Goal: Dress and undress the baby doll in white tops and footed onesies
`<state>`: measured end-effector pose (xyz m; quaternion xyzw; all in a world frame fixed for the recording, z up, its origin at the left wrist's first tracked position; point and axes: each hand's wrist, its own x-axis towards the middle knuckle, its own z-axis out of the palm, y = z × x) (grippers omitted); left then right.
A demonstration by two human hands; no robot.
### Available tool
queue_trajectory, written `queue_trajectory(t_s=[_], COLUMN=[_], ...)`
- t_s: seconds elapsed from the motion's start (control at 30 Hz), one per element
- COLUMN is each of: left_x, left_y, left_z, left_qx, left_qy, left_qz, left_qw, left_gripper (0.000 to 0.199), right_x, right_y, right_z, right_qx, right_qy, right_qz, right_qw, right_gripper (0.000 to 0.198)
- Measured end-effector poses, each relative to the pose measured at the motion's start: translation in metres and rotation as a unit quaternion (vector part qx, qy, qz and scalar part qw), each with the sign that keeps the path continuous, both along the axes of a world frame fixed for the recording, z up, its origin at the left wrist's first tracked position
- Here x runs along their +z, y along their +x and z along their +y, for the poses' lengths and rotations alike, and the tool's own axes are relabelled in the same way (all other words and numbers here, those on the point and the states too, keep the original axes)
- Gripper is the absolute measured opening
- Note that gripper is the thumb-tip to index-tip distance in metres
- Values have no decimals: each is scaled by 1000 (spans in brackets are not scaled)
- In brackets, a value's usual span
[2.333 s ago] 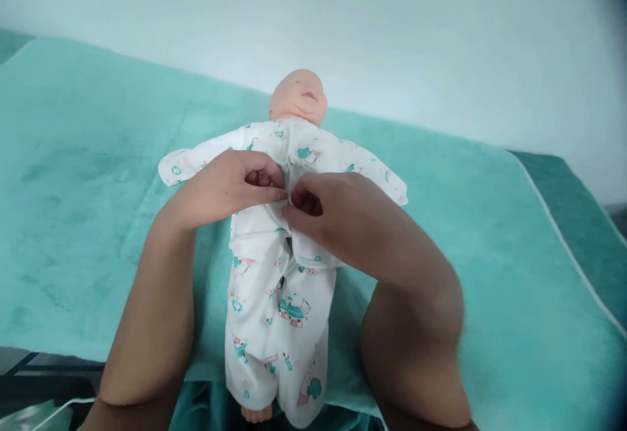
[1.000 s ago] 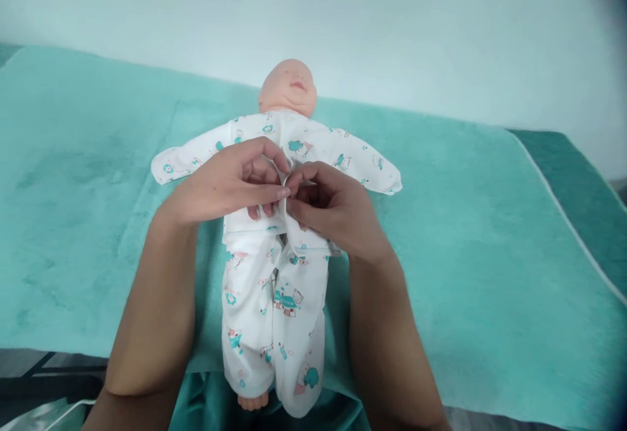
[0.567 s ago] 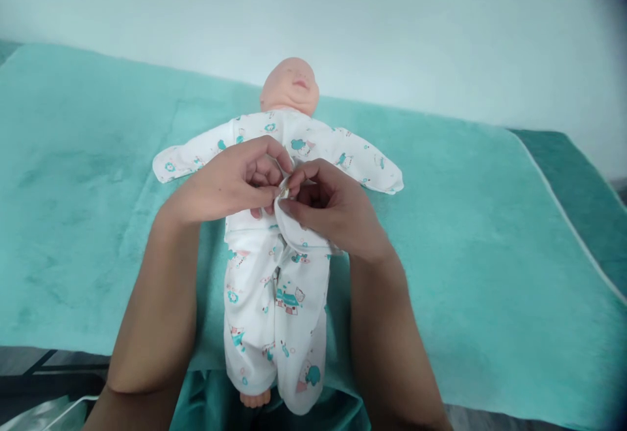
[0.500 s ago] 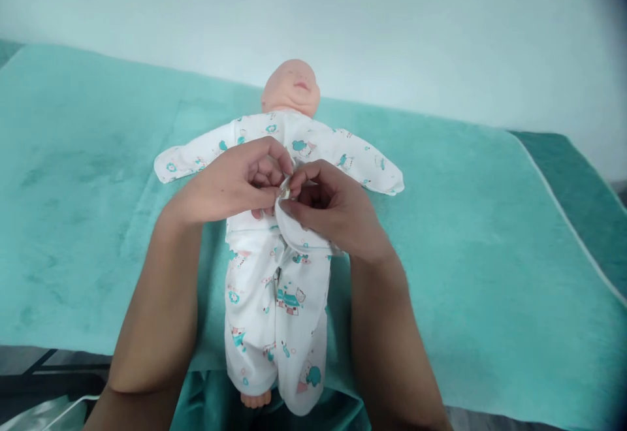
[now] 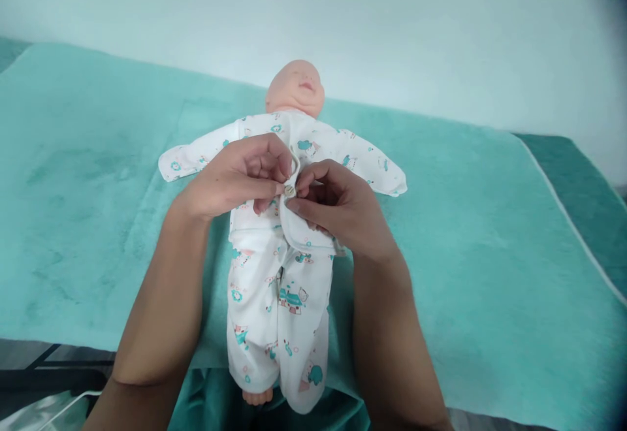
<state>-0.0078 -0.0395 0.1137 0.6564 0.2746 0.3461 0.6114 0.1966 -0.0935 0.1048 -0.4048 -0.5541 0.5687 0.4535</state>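
A baby doll lies on its back, dressed in a white printed jacket and matching pants. Over its chest, my left hand is closed, with thumb and fingertips at the left side of a round button. My right hand pinches the jacket's front edge from the right of that button. The button shows flat on the edging, between both sets of fingertips. Part of the jacket front is hidden behind my hands.
A turquoise blanket covers the surface under the doll, with a darker green cover showing at the right. A pale wall rises behind. Near the lower left corner are a dark bar and some shiny pale material.
The button has come into clear view between my fingertips, and the jacket edge lies flatter. My left hand has shifted slightly right; the whole view has moved a little.
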Motion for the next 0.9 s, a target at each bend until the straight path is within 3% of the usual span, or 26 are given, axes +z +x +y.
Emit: queue_trajectory(t_s=[0.17, 0.3, 0.37, 0.47, 0.57, 0.63, 0.7, 0.83, 0.9], left_x=[4, 5, -5, -34, -66, -81, -88, -89, -88], left_y=[-1, 0, -2, -14, -29, -36, -37, -32, -31], left_z=[2, -4, -15, -46, -80, -97, -105, -107, -109], left_qx=[-28, -4, 74, 234, 279, 287, 302, 339, 361], left_qy=[-15, 8, 55, 149, 200, 220, 235, 244, 246], left_qz=[22, 35, 32, 28, 43, 50, 73, 125, 124], left_qw=[999, 999, 995, 960, 938, 931, 921, 900, 891], left_gripper=[19, 14, 8, 4, 8, 16, 19, 15, 13], right_x=[-1, -4, -5, -5, -8, -16, -30, -64, -77], right_y=[1, 5, 8, 10, 9, 8, 8, 18, 24], right_z=[1, 0, -1, -5, -10, -19, -33, -72, -88], right_qx=[19, 6, -6, -33, -102, -154, -189, -213, -209], right_qy=[-4, 18, 50, 125, 245, 309, 328, 291, 265], right_qz=[-6, 0, -2, -37, -137, -197, -224, -223, -215], right_qw=[1000, 1000, 999, 991, 954, 918, 898, 906, 917], right_gripper=[30, 25, 24, 23, 24, 23, 22, 9, 18])
